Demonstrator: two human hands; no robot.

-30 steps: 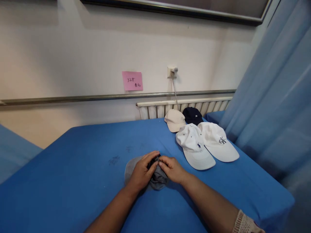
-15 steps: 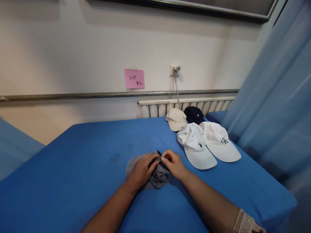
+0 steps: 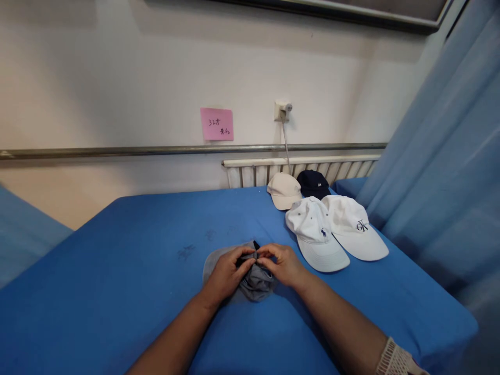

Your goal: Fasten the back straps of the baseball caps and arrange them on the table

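Note:
A grey baseball cap lies on the blue-covered table, its brim pointing left and its crown crumpled. My left hand rests over the brim side and pinches the cap near the back strap. From the other side my right hand pinches the strap area, thumb against fingers. The fingertips of both hands meet at the strap, so the closure between them is mostly hidden. To the right of my hands lies a pale cap with a small dark blue emblem.
A white cap with black letters overlaps the pale one. Behind them sit a beige cap and a navy cap. The blue table meets a wall with a radiator. A blue curtain hangs at right.
My right fingers have straightened a little and come closer to the left fingertips at the strap. The grey cap stays in nearly the same place.

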